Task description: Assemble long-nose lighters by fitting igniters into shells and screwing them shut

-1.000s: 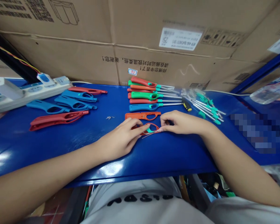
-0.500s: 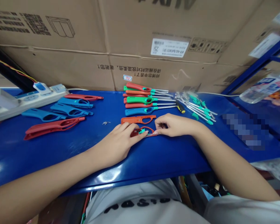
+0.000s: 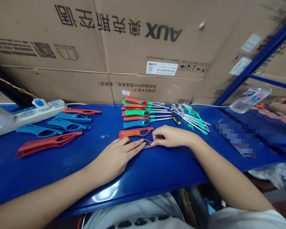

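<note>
My left hand [image 3: 116, 156] lies over an orange-red lighter shell [image 3: 148, 143], its fingers covering most of the shell and its fingertips at the trigger loop. A bit of green part shows under them. My right hand [image 3: 165, 136] pinches the right end of the same shell between thumb and forefinger. Just behind both hands rests an orange half shell [image 3: 134, 132], inner side up. Farther back, several assembled lighters in red, green and blue, such as a blue one [image 3: 137, 123], lie in a stack with metal tubes pointing right.
Blue and red shells [image 3: 50, 143] lie at the left beside a white power strip [image 3: 28, 114]. Small screws [image 3: 104, 136] sit left of centre. Metal tubes with green parts [image 3: 193, 119], a screwdriver [image 3: 176, 119] and a bottle [image 3: 250, 100] are at the right. A cardboard box [image 3: 85, 73] stands behind.
The camera view has tilted up, showing more of the box. My left fingers have stretched farther over the shell, hiding more of the green part. My right hand keeps its pinch.
</note>
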Available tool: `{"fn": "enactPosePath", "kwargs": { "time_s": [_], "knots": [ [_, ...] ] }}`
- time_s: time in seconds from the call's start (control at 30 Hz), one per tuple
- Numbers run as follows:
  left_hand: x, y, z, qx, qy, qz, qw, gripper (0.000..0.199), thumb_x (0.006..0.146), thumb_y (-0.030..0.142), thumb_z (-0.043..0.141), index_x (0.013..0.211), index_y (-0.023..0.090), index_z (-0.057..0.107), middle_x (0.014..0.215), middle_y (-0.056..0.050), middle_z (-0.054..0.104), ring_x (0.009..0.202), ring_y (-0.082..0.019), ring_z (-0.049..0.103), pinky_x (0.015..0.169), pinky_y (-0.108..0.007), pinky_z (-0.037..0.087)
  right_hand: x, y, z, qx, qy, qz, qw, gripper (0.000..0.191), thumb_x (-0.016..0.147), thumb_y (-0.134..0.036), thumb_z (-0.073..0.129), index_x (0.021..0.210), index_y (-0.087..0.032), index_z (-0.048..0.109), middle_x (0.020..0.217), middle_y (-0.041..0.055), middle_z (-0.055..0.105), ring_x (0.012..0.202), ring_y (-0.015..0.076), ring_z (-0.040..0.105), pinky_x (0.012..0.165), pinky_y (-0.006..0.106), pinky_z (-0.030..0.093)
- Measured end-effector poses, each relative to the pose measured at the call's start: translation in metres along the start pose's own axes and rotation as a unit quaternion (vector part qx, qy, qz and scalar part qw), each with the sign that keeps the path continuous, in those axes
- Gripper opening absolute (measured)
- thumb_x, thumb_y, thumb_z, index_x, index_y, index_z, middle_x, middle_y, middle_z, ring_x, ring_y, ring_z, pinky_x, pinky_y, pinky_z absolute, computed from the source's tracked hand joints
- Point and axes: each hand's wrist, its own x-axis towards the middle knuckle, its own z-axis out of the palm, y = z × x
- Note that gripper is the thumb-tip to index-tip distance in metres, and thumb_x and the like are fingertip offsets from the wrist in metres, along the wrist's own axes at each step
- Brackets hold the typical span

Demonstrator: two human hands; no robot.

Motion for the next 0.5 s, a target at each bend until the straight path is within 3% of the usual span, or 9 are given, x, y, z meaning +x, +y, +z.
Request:
{"fn": "enactPosePath", "kwargs": {
  "time_s": [0.23,0.3,0.37,0.43,0.5],
  "knots": [
    [0.002,0.001,-0.002,-0.011,-0.016,-0.004,1.000,0.070,0.084,-0.002,0.045,0.151,0.018,0.046,0.155,-0.003,0.047,0.111,-0.029,0.056,0.092,-0.045,0.049,0.001,0.001,0.002,0.009,0.002,-0.025,1.000,0.027,0.091,-0.038,0.067,0.076,-0.017,0.061,0.073,-0.0004,0.063,0.064,0.0118,0.053,0.059,0.024,0.038],
    [0.001,0.001,-0.002,-0.024,-0.012,-0.007,1.000,0.070,0.085,-0.002,0.045,0.151,0.019,0.045,0.155,-0.003,0.048,0.109,-0.028,0.057,0.093,-0.045,0.050,0.002,0.009,-0.004,0.021,0.040,-0.047,0.998,0.026,0.092,-0.043,0.065,0.087,-0.018,0.066,0.080,0.0010,0.067,0.071,0.0140,0.059,0.065,0.025,0.044],
    [0.001,0.000,-0.002,-0.043,-0.001,-0.007,0.999,0.066,0.089,0.000,0.043,0.152,0.021,0.044,0.155,-0.002,0.048,0.108,-0.027,0.057,0.095,-0.044,0.050,0.002,0.025,-0.015,-0.004,0.174,-0.029,0.984,0.028,0.098,-0.044,0.055,0.097,-0.020,0.068,0.094,0.0044,0.071,0.086,0.0176,0.063,0.080,0.029,0.048],
    [0.000,-0.002,-0.001,-0.065,0.013,-0.010,0.998,0.062,0.094,0.002,0.041,0.152,0.023,0.044,0.154,-0.001,0.048,0.110,-0.025,0.058,0.097,-0.043,0.051,0.000,0.048,-0.027,-0.086,0.328,0.090,0.937,0.031,0.101,-0.041,0.046,0.103,-0.021,0.068,0.105,0.0076,0.072,0.096,0.0206,0.064,0.089,0.032,0.049],
    [0.000,-0.004,-0.001,-0.086,0.024,-0.009,0.996,0.057,0.097,0.005,0.040,0.151,0.023,0.046,0.153,-0.002,0.050,0.115,-0.024,0.059,0.099,-0.041,0.052,-0.004,0.073,-0.037,-0.143,0.386,0.217,0.885,0.029,0.100,-0.034,0.045,0.112,-0.020,0.068,0.118,0.0109,0.069,0.112,0.0248,0.061,0.101,0.038,0.045]
  ]
}}
